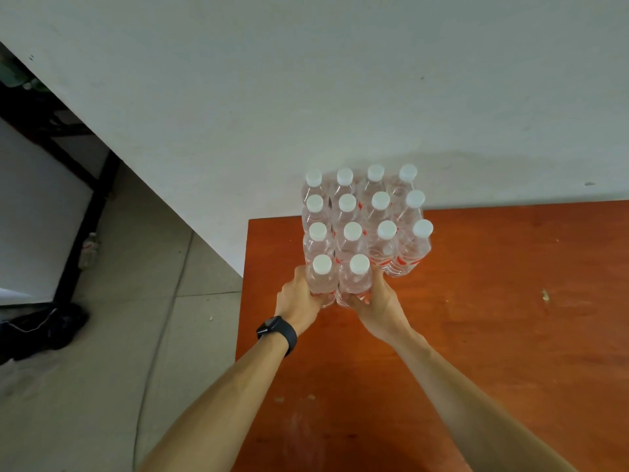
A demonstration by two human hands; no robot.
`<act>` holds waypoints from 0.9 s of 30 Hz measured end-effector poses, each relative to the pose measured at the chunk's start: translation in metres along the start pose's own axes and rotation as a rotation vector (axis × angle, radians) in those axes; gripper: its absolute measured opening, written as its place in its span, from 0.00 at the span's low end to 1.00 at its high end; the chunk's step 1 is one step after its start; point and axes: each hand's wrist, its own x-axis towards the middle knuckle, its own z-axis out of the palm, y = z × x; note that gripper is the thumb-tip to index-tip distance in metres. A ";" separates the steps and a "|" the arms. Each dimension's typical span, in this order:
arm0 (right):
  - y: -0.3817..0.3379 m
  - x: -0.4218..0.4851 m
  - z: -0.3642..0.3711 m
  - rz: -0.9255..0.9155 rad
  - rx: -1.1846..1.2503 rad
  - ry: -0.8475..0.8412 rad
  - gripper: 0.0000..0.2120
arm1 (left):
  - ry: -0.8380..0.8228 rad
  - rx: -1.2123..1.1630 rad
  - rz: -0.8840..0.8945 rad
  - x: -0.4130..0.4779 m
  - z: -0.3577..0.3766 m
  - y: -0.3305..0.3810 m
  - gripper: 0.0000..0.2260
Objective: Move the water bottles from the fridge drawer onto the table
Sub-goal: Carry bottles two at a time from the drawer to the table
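**Two more bottles reach the front row**

The person holds one water bottle in each hand at the near edge of the block of bottles (364,212) standing on the table (493,301). The left hand (299,298) has its fingers curled round the lower body of the left bottle (321,277). The right hand (377,301) wraps the right bottle (357,277) the same way. The two bottles touch side by side, but the hands hide their bases, so it cannot be told whether they already rest on the wood.

To do this step well, both bottles should probably go straight down, upright and snug against the row behind, so the grid stays square. Letting go is safest once each base sits flat (thin plastic likely flexes under a squeeze and tips easily). The fingers should then slide out sideways rather than upward, clear of the caps.

The block stands near the table's far left corner, against the white wall (306,80), directly ahead of both hands. The held pair starts a fourth row, with two places to its right unfilled.
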 end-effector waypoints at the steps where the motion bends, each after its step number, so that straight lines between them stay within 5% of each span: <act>1: 0.001 -0.001 0.000 0.002 0.001 0.001 0.37 | 0.004 0.000 0.002 0.000 0.001 0.000 0.26; 14: 0.001 0.002 0.000 -0.019 -0.015 0.020 0.34 | 0.018 -0.041 0.016 0.000 0.005 -0.006 0.29; 20: -0.004 0.001 0.000 0.028 0.010 0.007 0.37 | -0.018 -0.043 0.025 0.005 -0.002 -0.002 0.41; 27: -0.003 -0.004 -0.001 0.024 -0.008 0.026 0.35 | -0.015 -0.085 0.051 0.005 0.004 -0.005 0.33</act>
